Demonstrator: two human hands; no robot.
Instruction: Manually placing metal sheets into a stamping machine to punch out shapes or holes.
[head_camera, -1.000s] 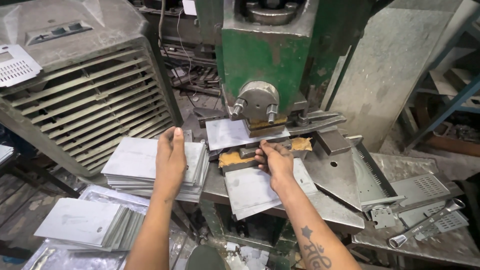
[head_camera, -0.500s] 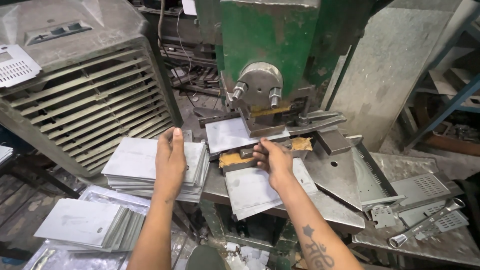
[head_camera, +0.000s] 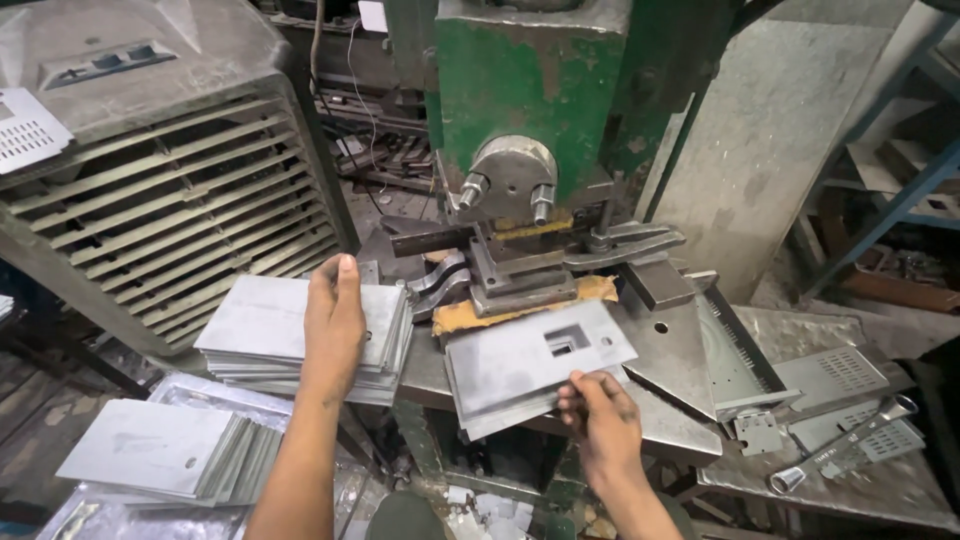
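My left hand (head_camera: 334, 320) lies flat, fingers together, on top of a stack of grey metal sheets (head_camera: 262, 330) left of the press. My right hand (head_camera: 600, 420) grips the near edge of a grey metal sheet (head_camera: 530, 362) with a rectangular cut-out punched in it. That sheet lies in front of the press die (head_camera: 520, 280), tilted toward me, on other sheets. The green press (head_camera: 520, 90) stands above, its round ram head (head_camera: 510, 178) close over the die.
A louvred grey cooler (head_camera: 150, 180) stands at the left. A second stack of sheets (head_camera: 165, 450) lies low left. Perforated metal parts (head_camera: 840, 375) and a spanner (head_camera: 840, 450) rest on the bench at the right. Scrap pieces lie below the press.
The ram came down onto the sheet. My right hand has pulled the sheet out of the die toward me; it now shows a punched cut-out. My left hand stayed on the stack.
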